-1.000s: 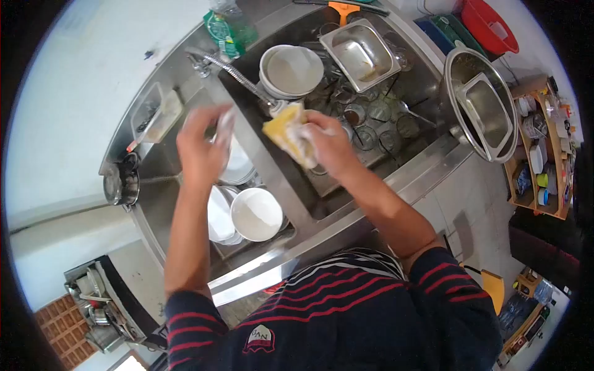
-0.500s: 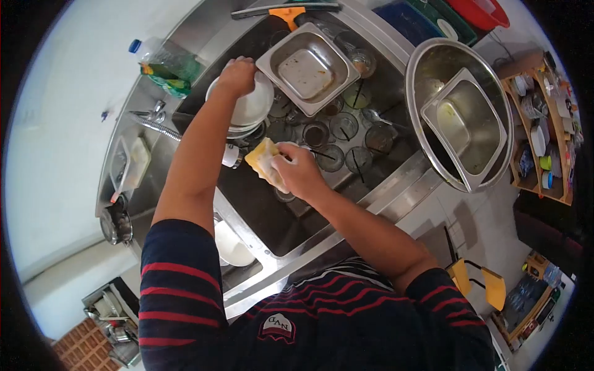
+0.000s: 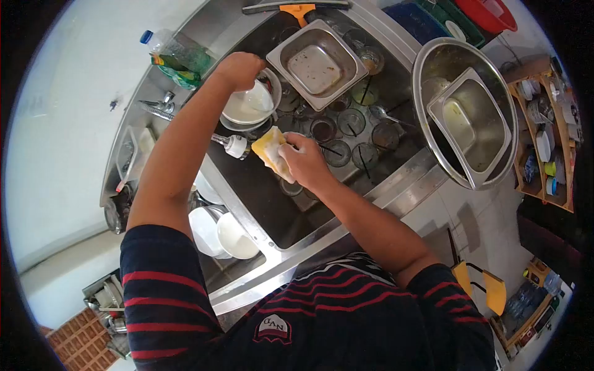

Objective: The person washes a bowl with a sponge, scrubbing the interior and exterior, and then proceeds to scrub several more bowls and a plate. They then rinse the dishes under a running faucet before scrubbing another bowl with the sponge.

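Observation:
My left hand (image 3: 240, 70) is closed on the rim of a small white bowl (image 3: 256, 100), which is tilted above a stack of larger white bowls (image 3: 235, 117) in the sink. Its fingertips are partly hidden. A soapy yellow sponge (image 3: 270, 148) is gripped in my right hand (image 3: 305, 162), below and to the right of the stack. Close by that hand, several used drinking glasses (image 3: 337, 153) stand in the sink, some with dark straws. The white spray head (image 3: 236, 147) of a hose tap lies just left of the sponge.
A steel food pan (image 3: 317, 65) sits at the sink's far side. On the right, a large steel basin (image 3: 421, 117) holds another steel pan (image 3: 470, 127). White bowls (image 3: 235, 238) fill the left compartment. A plastic bottle (image 3: 185, 52) and an orange squeegee (image 3: 298, 11) lie along the back edge.
My left hand has tipped up a small white bowl at the top of the stack. The sponge stays in my right hand, and the whole view has shifted slightly.

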`<state>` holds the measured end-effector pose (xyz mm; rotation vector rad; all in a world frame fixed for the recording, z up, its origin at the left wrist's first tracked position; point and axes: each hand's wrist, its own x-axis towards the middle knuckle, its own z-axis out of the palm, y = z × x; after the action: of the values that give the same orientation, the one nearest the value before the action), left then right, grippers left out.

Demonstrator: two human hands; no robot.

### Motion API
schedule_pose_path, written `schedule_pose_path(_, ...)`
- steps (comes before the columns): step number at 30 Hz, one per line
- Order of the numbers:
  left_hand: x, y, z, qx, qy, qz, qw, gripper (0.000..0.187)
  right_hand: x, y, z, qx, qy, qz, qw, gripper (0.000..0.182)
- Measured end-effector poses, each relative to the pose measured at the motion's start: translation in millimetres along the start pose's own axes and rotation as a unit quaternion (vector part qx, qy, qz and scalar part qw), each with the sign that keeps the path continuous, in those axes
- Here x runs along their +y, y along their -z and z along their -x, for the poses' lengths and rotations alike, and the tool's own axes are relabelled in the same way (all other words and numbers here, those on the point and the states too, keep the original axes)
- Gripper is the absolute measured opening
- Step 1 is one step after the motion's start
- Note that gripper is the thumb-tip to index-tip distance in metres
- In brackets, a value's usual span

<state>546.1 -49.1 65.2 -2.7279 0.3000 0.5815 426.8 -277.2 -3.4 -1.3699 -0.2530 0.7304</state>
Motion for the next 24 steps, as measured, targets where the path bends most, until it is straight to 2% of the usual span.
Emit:
schedule_pose_path(2, 2.2, -5.0, 8.0, 0.006, 0.009, 0.012, 1.000, 0.038, 5.3, 1.2, -2.5, 0.003, 0.027, 0.005, 1.000, 0.025)
schedule_pose_path(4, 1.3, -15.9, 15.5, 0.070, 0.032, 0.043, 0.996, 0.040, -2.0, 2.9, -2.0, 0.006, 0.006, 0.005, 1.000, 0.024)
schedule_pose_path(5, -0.7, -19.2, 15.3, 0.072, 0.033, 0.042, 0.996, 0.040, -5.4, 4.3, -1.3, 0.006, 0.007, 0.006, 1.000, 0.024)
schedule_pose_path(7, 1.7, -17.7, 16.6, -0.012, 0.058, 0.061, 0.996, 0.039, -16.7, 7.4, 1.9, 0.005, -0.015, 0.032, 0.999, 0.024)
schedule_pose_path(10, 8.2, -13.9, 17.1, -0.043, 0.069, 0.048, 0.995, 0.042, -9.4, 5.7, -0.5, 0.011, -0.002, -0.020, 1.000, 0.024)
schedule_pose_path(13, 20.3, -6.0, 19.8, -0.069, 0.103, 0.032, 0.992, 0.042, -5.7, 7.1, -3.0, 0.029, 0.012, 0.007, 0.999, 0.024)
schedule_pose_path(16, 12.8, -21.6, 19.0, -0.029, 0.110, 0.051, 0.992, 0.043, -2.7, 8.5, -5.9, 0.035, 0.045, 0.037, 0.998, 0.024)
schedule_pose_path(23, 4.1, -15.2, 33.2, -0.049, 0.120, 0.060, 0.990, 0.047, -6.0, 9.0, -5.7, 0.025, 0.020, 0.020, 0.999, 0.025)
schedule_pose_path(24, 1.3, -16.4, 38.7, 0.010, 0.124, 0.060, 0.990, 0.049, -3.4, 8.1, -6.8, 0.040, 0.038, 0.031, 0.998, 0.026)
